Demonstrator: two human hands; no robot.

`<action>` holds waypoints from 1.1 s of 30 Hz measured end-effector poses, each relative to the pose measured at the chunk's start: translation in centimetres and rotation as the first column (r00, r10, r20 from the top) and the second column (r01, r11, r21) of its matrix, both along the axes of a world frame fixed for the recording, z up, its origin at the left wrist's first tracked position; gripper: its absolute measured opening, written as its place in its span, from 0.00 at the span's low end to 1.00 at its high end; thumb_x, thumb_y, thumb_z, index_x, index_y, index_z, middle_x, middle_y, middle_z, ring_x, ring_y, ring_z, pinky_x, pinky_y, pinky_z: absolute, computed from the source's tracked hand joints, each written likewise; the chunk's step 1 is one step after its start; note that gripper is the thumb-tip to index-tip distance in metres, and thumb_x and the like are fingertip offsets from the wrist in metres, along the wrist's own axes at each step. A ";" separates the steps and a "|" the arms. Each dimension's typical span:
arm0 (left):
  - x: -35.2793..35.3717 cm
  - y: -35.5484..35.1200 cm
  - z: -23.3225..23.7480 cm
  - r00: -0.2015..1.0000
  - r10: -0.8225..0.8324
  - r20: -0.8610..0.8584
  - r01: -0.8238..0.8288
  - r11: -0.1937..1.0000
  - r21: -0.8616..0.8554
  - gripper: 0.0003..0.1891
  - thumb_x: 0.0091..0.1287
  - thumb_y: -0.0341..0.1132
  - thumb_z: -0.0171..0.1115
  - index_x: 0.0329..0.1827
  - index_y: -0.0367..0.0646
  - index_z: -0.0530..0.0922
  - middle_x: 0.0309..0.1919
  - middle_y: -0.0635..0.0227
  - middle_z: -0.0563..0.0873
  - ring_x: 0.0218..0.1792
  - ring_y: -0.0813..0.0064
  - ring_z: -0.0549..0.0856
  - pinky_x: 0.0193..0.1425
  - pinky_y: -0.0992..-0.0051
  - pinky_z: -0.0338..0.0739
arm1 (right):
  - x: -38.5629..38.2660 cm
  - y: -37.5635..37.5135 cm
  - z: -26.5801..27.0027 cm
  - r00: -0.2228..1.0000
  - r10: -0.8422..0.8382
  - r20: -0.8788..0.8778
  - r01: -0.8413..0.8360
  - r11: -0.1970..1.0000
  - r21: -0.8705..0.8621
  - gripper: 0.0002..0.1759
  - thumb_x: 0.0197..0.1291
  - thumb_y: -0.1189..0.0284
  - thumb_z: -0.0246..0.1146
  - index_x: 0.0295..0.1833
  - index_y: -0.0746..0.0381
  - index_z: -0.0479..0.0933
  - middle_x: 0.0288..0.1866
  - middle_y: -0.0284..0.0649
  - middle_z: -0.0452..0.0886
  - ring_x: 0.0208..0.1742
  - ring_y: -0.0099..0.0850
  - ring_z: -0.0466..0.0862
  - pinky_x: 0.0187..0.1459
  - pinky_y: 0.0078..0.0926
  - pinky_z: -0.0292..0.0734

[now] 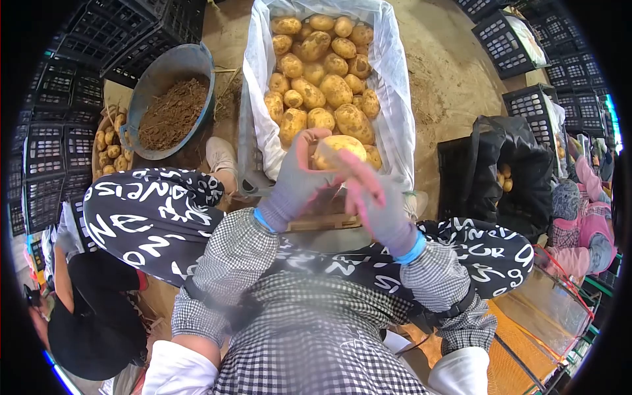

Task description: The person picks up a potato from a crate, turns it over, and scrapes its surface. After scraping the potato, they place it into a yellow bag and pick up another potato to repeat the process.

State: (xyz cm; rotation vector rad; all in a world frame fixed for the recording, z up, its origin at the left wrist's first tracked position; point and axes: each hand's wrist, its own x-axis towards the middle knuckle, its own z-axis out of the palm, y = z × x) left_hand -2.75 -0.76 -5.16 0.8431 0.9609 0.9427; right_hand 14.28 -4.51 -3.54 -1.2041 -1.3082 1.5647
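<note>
Dirt floor (447,79) ringed by black crates. At the frame's centre, one potato (338,150) is gripped between both gloved hands: the left hand (296,184) curls around its left side, and the right hand (378,210) presses its fingers against the right. Just above stands a white-lined crate (395,85) heaped with potatoes. A blue basin (161,72) of soil sits upper left.
</note>
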 end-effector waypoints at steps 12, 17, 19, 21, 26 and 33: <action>0.8 -0.2 0.3 0.988 0.024 0.154 -0.041 0.993 0.108 0.32 0.60 0.28 0.74 0.66 0.34 0.68 0.60 0.62 0.77 0.56 0.74 0.81 0.57 0.75 0.81 | 2.6 2.4 0.0 0.967 -0.167 -0.193 0.102 0.947 -0.306 0.28 0.72 0.62 0.59 0.72 0.64 0.66 0.51 0.37 0.80 0.44 0.23 0.81 0.42 0.20 0.79; 0.3 -0.2 0.8 0.996 0.083 0.046 -0.089 0.982 0.164 0.19 0.67 0.36 0.70 0.53 0.31 0.81 0.61 0.61 0.78 0.53 0.76 0.82 0.53 0.77 0.82 | 2.1 2.2 0.0 0.926 -0.190 -0.327 0.092 0.952 -0.293 0.38 0.61 0.63 0.72 0.72 0.63 0.63 0.58 0.37 0.77 0.54 0.25 0.81 0.49 0.23 0.81; 0.0 -0.2 0.1 0.988 0.146 0.046 -0.149 0.985 0.091 0.18 0.67 0.37 0.69 0.51 0.31 0.82 0.61 0.59 0.78 0.53 0.76 0.82 0.52 0.77 0.82 | 1.7 2.1 0.0 0.913 -0.245 -0.325 0.168 0.954 -0.248 0.40 0.56 0.64 0.76 0.70 0.63 0.65 0.58 0.37 0.77 0.55 0.25 0.81 0.51 0.24 0.81; -0.4 -0.1 0.1 0.985 0.167 0.044 -0.166 0.986 -0.031 0.18 0.68 0.38 0.69 0.53 0.32 0.81 0.61 0.59 0.79 0.52 0.77 0.82 0.51 0.78 0.82 | 1.5 2.4 0.5 0.909 -0.318 -0.271 0.269 0.942 -0.203 0.38 0.53 0.73 0.75 0.68 0.63 0.66 0.56 0.39 0.77 0.55 0.27 0.80 0.53 0.25 0.81; 1.5 -0.2 2.5 0.989 0.030 0.146 -0.027 0.999 -0.024 0.27 0.68 0.36 0.68 0.68 0.38 0.71 0.57 0.64 0.81 0.49 0.81 0.82 0.51 0.81 0.80 | 2.1 2.4 -0.2 0.948 -0.308 -0.081 0.306 0.951 -0.040 0.36 0.53 0.78 0.73 0.67 0.65 0.67 0.58 0.38 0.76 0.57 0.27 0.79 0.54 0.24 0.80; 1.2 -0.4 1.2 0.975 -0.060 0.214 0.050 0.998 0.047 0.32 0.63 0.30 0.72 0.70 0.40 0.70 0.57 0.66 0.80 0.53 0.79 0.79 0.52 0.81 0.77 | 3.7 2.0 -0.1 0.967 -0.134 -0.214 0.097 0.980 -0.176 0.36 0.69 0.52 0.61 0.71 0.67 0.66 0.62 0.41 0.77 0.58 0.27 0.80 0.51 0.27 0.82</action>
